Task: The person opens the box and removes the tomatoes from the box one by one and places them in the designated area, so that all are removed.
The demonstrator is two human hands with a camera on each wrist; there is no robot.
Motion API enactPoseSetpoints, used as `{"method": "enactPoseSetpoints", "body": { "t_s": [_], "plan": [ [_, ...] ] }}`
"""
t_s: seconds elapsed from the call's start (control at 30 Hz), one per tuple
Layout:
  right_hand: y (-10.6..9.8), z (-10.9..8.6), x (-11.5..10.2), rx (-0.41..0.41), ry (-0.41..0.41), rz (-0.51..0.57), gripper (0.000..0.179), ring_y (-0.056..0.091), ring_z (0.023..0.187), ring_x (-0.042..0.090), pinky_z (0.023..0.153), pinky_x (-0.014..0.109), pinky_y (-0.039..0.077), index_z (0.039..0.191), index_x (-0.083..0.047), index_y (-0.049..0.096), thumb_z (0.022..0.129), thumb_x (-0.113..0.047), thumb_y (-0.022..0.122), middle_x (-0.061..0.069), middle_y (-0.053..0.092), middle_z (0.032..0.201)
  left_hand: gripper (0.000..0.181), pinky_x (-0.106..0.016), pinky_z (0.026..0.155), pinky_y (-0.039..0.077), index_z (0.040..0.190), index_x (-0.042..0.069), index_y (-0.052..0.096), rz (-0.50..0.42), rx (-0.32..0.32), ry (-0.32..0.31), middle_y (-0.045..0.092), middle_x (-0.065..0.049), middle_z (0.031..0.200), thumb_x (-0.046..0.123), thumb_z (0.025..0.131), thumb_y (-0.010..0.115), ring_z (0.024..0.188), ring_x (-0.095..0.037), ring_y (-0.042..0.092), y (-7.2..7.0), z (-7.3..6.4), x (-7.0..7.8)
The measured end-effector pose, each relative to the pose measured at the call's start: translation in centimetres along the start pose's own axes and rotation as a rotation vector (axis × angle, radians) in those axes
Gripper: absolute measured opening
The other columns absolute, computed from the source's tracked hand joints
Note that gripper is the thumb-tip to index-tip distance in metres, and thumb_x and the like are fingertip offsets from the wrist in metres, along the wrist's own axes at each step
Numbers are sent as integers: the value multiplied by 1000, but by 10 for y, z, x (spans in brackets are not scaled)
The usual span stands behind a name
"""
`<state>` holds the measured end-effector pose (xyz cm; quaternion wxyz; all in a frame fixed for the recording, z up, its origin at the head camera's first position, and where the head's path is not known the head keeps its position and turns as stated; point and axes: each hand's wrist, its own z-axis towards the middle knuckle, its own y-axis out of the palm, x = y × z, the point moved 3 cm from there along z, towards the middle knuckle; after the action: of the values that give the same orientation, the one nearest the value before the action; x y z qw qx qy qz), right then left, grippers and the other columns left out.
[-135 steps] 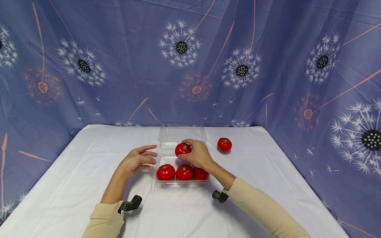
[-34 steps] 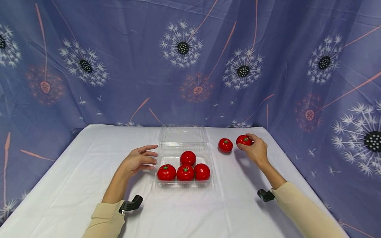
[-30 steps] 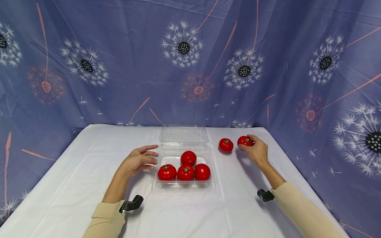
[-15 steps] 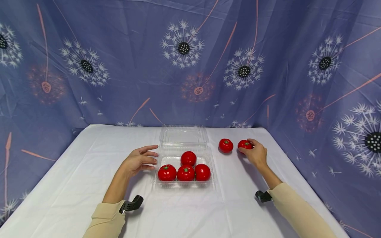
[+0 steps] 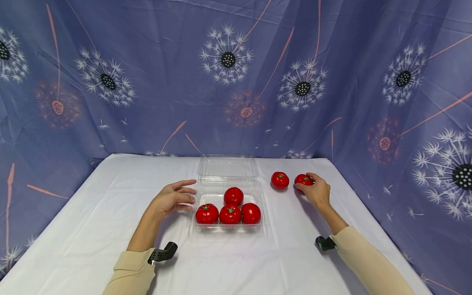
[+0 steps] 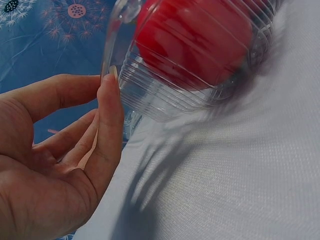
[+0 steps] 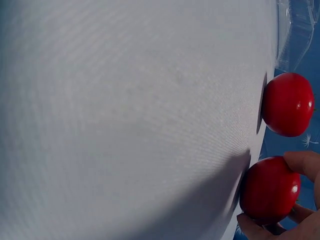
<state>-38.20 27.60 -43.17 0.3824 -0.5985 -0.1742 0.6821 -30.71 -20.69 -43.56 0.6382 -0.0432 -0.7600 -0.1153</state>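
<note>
Table and room: a white, lightly creased cloth (image 5: 295, 262) covers the table; a blue-violet fabric curtain (image 5: 158, 82) with white and coral dandelion prints hangs behind and at both sides.
Right hand, head view: the right hand (image 5: 318, 189) grips a glossy, round, red tomato with a green top (image 5: 301, 179) at the far right of the table, partly covering it.
Loose tomato: a second round red tomato (image 5: 280, 180) lies just left of that one, apart from it.
Container: a clear, hinged plastic container (image 5: 228, 226) stands mid-table, its lid (image 5: 226, 168) folded open to the far side; it holds four red tomatoes (image 5: 230, 214), three near, one behind.
Left hand, head view: the left hand (image 5: 167, 200), fingers apart and loosely extended, is at the container's left side.
Arms: the beige sleeves (image 5: 129, 270) are cut off at the near edge.
Left wrist view: fingertips meet the rim; ribbed plastic blurs a tomato, cut off above.
Right wrist view: some fingers are hidden behind the gripped tomato; only a container corner shows.
</note>
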Motion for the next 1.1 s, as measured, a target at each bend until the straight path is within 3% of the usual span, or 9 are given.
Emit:
{"method": "enactPoseSetpoints", "body": {
  "t_s": [0.27, 0.63, 1.1],
  "plan": [
    [3, 3, 0, -18, -7, -2, 63, 46, 129, 51, 106, 62, 46, 143, -2, 54, 90, -28, 74, 29, 57, 139, 76, -32, 71, 63, 156, 1, 34, 5, -2, -2, 63, -15, 123, -3, 89, 68, 84, -16, 71, -1, 1, 1],
    [3, 5, 2, -61, 36, -17, 66, 40, 133, 52, 107, 61, 45, 147, -4, 51, 91, -33, 71, 29, 55, 142, 74, -31, 71, 63, 156, 1, 35, 3, -4, -1, 64, -12, 120, -2, 90, 67, 82, -15, 71, 0, 1, -1],
    [8, 6, -2, -68, 20, -21, 66, 40, 133, 52, 110, 60, 41, 146, -4, 52, 91, -34, 73, 28, 56, 140, 75, -32, 71, 63, 156, 1, 35, -7, -5, 0, 65, -12, 118, -3, 89, 68, 82, -15, 72, 1, -1, 0]
  ]
}}
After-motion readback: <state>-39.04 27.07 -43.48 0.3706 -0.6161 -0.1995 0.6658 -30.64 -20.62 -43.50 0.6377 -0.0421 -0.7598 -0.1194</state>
